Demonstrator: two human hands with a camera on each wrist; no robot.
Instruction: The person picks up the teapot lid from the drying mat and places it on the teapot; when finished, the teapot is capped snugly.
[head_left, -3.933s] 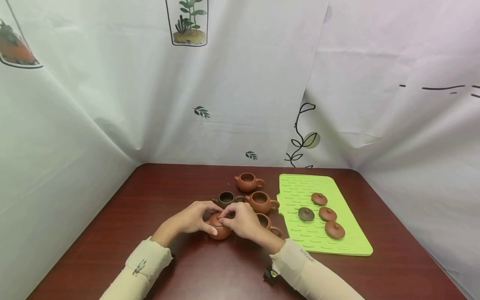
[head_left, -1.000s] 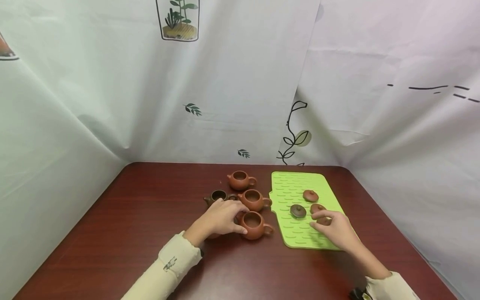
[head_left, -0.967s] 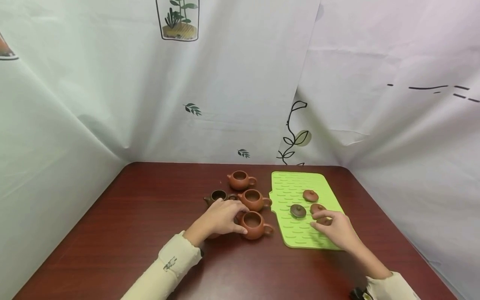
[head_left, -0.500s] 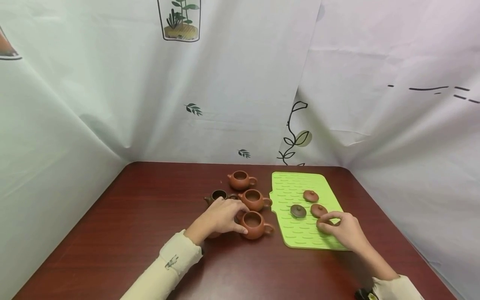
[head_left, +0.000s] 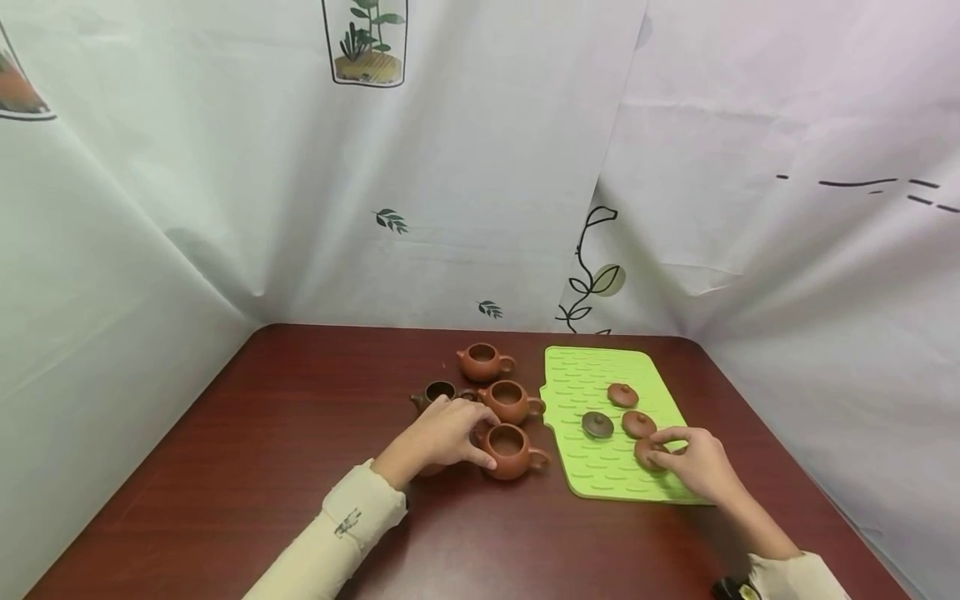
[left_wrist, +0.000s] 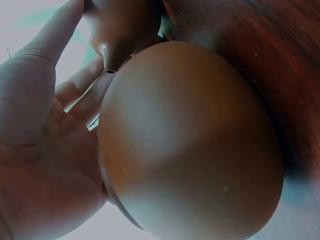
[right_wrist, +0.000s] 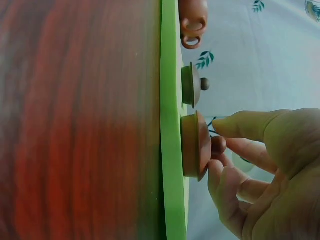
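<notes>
My left hand (head_left: pixel 447 433) holds the spout side of an open reddish-brown clay teapot (head_left: pixel 508 454), its thumb on the front of the pot. Under that hand, mostly hidden in the head view, sits another clay teapot, whose rounded body (left_wrist: pixel 195 140) fills the left wrist view. Over on the green mat (head_left: pixel 592 483), my right hand (head_left: pixel 703 467) pinches the knob of the nearest reddish-brown teapot lid (right_wrist: pixel 197 145) between thumb and fingers. The lid lies flat on the mat. Two more reddish lids (head_left: pixel 639 424) and a dark lid (head_left: pixel 597 425) lie close by.
Behind the left hand stand a dark teapot (head_left: pixel 439 393), partly covered, and two reddish teapots, one in the middle (head_left: pixel 507 402) and one farther back (head_left: pixel 482 362). All three are lidless. White printed cloth (head_left: pixel 480 167) encloses the dark red table (head_left: pixel 315 400).
Both hands were at the lidded teapot; the left then moved right to the open teapot and stayed. My right hand went to the mat and closed on the nearest lid's knob.
</notes>
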